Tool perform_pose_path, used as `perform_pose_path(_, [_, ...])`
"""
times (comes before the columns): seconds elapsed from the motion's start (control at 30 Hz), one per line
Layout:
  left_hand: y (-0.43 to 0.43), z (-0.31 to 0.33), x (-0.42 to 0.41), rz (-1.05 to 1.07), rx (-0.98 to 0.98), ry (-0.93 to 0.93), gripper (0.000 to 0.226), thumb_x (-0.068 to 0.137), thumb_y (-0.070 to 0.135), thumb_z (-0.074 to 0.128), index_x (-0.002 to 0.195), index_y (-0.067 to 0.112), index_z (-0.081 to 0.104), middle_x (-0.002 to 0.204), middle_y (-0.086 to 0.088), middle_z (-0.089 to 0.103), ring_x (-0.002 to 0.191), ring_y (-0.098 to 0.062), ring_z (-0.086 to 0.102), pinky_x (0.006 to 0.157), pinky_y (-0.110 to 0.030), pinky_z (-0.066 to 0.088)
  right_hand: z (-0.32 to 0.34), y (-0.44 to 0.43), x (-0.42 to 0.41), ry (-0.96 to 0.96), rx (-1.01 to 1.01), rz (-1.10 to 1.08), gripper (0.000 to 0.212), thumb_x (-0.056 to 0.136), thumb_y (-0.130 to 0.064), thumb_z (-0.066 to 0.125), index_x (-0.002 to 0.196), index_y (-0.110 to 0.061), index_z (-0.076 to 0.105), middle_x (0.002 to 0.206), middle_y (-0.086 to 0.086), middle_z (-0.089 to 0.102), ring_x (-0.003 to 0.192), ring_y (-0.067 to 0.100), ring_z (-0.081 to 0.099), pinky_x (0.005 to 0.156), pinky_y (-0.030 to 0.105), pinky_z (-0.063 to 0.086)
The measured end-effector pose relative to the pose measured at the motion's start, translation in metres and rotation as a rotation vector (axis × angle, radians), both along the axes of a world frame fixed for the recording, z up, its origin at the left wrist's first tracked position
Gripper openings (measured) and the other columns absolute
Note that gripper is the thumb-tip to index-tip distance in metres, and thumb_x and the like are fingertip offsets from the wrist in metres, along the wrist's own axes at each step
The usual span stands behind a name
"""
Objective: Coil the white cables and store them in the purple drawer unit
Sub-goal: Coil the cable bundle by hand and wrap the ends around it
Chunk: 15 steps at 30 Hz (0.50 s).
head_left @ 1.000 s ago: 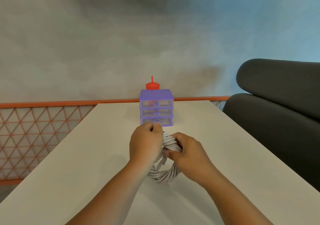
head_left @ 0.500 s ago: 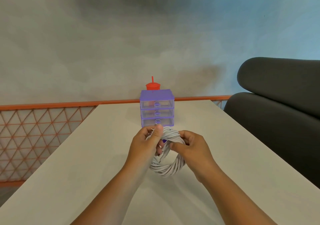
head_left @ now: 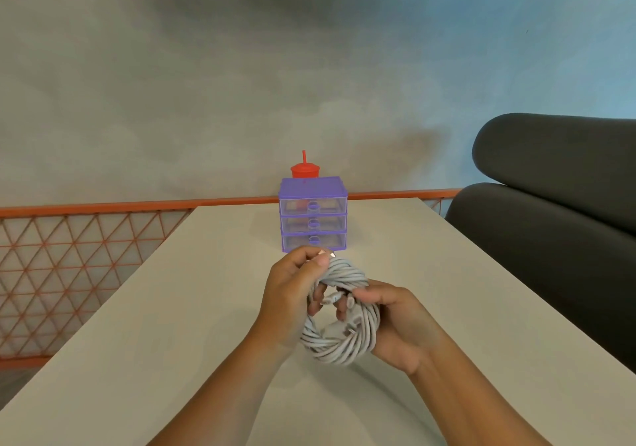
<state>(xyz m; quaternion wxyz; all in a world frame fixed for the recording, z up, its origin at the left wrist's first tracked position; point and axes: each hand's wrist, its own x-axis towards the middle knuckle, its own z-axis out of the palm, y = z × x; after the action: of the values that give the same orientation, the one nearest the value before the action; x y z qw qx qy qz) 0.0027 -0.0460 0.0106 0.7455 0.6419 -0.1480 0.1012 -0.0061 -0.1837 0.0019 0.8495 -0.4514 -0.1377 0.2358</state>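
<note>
A thick coil of white cable [head_left: 344, 346] is held upright above the white table [head_left: 172, 325], in front of me. My left hand [head_left: 292, 294] grips the coil's left side and pinches a metal plug end at the top between thumb and fingers. My right hand [head_left: 395, 321] grips the coil's right side, fingers curled through the ring. Just beyond the hands stands the purple drawer unit [head_left: 312, 218], with three clear drawers, all closed.
A red cup with a straw [head_left: 304, 169] stands behind the drawer unit. An orange mesh railing [head_left: 69, 266] runs along the left and the far edge. A dark grey sofa [head_left: 550, 225] borders the table's right side.
The coil has tilted up and shifted slightly right and toward me. My left thumb and fingers now pinch the plug end at the top of the coil.
</note>
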Motion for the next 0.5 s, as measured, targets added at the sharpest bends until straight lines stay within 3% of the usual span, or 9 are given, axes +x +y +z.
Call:
perform_pose_path(0.1, [-0.003,-0.001,0.001,0.087,0.065,-0.050,0.028,0.063,0.039,0.065,0.076,0.014,0.065,0.053,0.001,0.050,0.046,-0.013,0.042,0.046,-0.023,0.035,0.002,0.001,-0.003,0.074,0.062,-0.003,0.039,0.034,-0.011,0.085,0.070,-0.003,0.071,0.057,0.010,0.058,0.046,0.017,0.053,0.049,0.023,0.045])
perform_pose_path(0.17, [-0.004,-0.002,0.003,0.170,0.157,-0.155,0.028,0.064,0.044,0.062,0.077,0.020,0.065,0.058,0.009,0.059,0.052,-0.007,0.052,0.053,-0.021,0.042,0.005,0.001,-0.003,0.071,0.006,-0.029,0.030,0.045,-0.011,0.079,0.072,-0.005,0.067,0.052,0.008,0.055,0.043,0.016,0.049,0.046,0.022,0.042])
perform_pose_path(0.3, [-0.006,-0.009,0.000,0.245,0.262,-0.274,0.035,0.066,0.051,0.055,0.081,0.021,0.064,0.071,0.002,0.066,0.063,-0.006,0.060,0.061,-0.019,0.049,0.006,-0.001,-0.003,-0.061,-0.230,-0.102,0.010,0.066,-0.007,0.062,0.074,-0.008,0.056,0.048,0.003,0.049,0.043,0.011,0.044,0.048,0.021,0.038])
perform_pose_path(0.43, [-0.004,-0.023,0.004,0.269,0.355,-0.315,0.042,0.070,0.054,0.055,0.089,0.017,0.066,0.081,0.002,0.069,0.078,-0.014,0.065,0.071,-0.033,0.054,-0.002,-0.004,0.000,-0.150,-0.512,-0.130,0.026,0.051,-0.016,0.068,0.075,-0.009,0.060,0.058,0.003,0.052,0.054,0.012,0.047,0.060,0.026,0.039])
perform_pose_path(0.5, [-0.004,-0.029,0.004,0.305,0.373,-0.331,0.040,0.071,0.055,0.055,0.087,0.020,0.065,0.081,0.004,0.068,0.077,-0.009,0.064,0.071,-0.025,0.052,-0.009,-0.004,0.002,-0.051,-0.556,-0.121,0.036,0.046,-0.020,0.067,0.080,-0.009,0.060,0.064,0.006,0.053,0.062,0.017,0.050,0.064,0.029,0.042])
